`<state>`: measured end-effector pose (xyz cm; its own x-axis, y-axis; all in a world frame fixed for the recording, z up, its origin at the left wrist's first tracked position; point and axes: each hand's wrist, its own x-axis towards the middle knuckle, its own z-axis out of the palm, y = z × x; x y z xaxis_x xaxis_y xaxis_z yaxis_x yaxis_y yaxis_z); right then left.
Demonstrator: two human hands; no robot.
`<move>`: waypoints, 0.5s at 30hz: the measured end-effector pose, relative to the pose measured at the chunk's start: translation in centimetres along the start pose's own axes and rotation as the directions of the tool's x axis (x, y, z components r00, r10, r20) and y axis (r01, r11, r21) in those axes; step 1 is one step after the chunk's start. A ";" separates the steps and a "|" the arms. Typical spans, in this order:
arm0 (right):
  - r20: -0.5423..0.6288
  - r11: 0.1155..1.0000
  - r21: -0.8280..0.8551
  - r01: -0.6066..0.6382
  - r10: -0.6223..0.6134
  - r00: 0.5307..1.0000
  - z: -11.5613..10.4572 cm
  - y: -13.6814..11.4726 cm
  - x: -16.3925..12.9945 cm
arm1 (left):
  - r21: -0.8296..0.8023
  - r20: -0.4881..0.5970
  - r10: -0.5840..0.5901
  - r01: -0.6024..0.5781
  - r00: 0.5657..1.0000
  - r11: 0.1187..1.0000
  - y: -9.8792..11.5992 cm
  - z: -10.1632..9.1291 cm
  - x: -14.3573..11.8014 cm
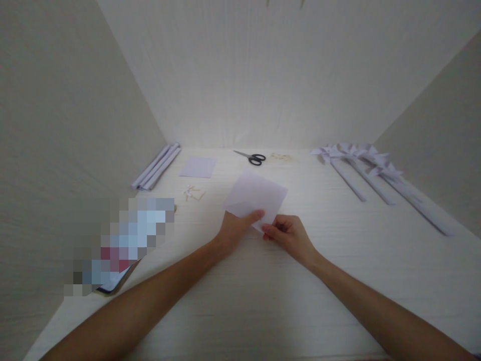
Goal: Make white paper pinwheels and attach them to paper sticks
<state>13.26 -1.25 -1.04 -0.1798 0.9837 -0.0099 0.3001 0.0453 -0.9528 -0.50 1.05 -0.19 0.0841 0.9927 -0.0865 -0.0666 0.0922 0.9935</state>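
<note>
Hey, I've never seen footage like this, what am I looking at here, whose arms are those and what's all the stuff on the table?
This is one picture from a camera worn on a person's head, looking down at their own bare arms. The left hand and right hand both pinch a square sheet of white paper over a pale table. Farther back lie scissors, another paper square, rolled paper tubes, small wooden bits, and finished paper pinwheels on the right.

A single head-worn camera looks forward and steeply down onto a pale wood-grain tabletop point(240, 311), close over it (forearms enter from the bottom edge). Light walls box the frame at upper left, top and upper right.
</note>
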 end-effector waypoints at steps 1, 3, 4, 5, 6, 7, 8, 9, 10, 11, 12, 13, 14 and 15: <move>-0.002 1.000 0.009 -0.006 0.006 1.000 0.0 0.0 0.0 | -0.009 -0.003 -0.006 0.006 1.000 1.000 0.0 0.0 0.0; -0.006 0.999 0.024 -0.022 0.022 1.000 0.1 0.0 0.1 | -0.031 0.000 -0.010 0.010 1.000 0.999 0.0 0.1 0.0; -0.012 0.999 0.031 -0.031 0.031 0.999 0.1 0.0 0.1 | -0.039 0.004 -0.009 0.009 1.000 0.999 0.0 0.1 0.0; -0.020 0.999 0.037 -0.036 0.037 0.999 0.1 0.0 0.0 | -0.045 0.007 -0.006 0.006 1.000 0.999 0.0 0.1 0.0; -0.028 0.998 0.048 -0.036 0.038 0.999 0.2 -0.1 0.0 | -0.049 0.005 -0.002 0.002 1.000 0.999 0.0 0.1 0.0; -0.039 0.997 0.064 -0.030 0.033 0.999 0.2 -0.2 0.0 | -0.050 0.001 0.001 -0.001 1.000 0.999 -0.1 0.1 0.0; -0.061 0.996 0.091 -0.016 0.022 0.998 0.1 -0.2 -0.1 | -0.051 -0.009 0.002 -0.002 1.000 0.999 -0.1 0.0 0.0; -0.094 0.992 0.129 0.007 0.006 0.996 0.1 -0.3 -0.1 | -0.055 -0.018 0.003 -0.004 1.000 0.998 -0.2 0.0 0.1; -0.137 0.984 0.173 0.040 -0.017 0.990 0.0 -0.4 -0.2 | -0.066 -0.027 0.002 -0.003 1.000 0.998 -0.4 0.0 0.2; -0.187 0.973 0.215 0.088 -0.047 0.981 -0.1 -0.4 -0.2 | -0.082 -0.036 0.002 -0.005 0.999 0.997 -0.5 0.0 0.3; -0.229 0.958 0.251 0.142 -0.083 0.970 -0.2 -0.4 -0.2 | -0.106 -0.045 0.006 -0.011 0.999 0.994 -0.6 -0.1 0.4; -0.257 0.941 0.277 0.194 -0.122 0.959 -0.2 -0.3 -0.2 | -0.134 -0.050 0.011 -0.017 0.999 0.991 -0.7 -0.1 0.5; -0.263 0.927 0.291 0.237 -0.161 0.951 -0.3 -0.2 -0.2 | -0.162 -0.052 0.014 -0.022 0.999 0.987 -0.8 -0.1 0.6; -0.249 0.919 0.288 0.268 -0.198 0.948 -0.4 0.0 -0.2 | -0.184 -0.044 0.015 -0.023 0.999 0.983 -0.8 -0.1 0.6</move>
<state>13.63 -1.34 -0.90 0.0032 0.9670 0.2548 -0.0422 0.2547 -0.9661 -0.45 1.56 -1.00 0.0392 0.9964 -0.0748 -0.2500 0.0823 0.9647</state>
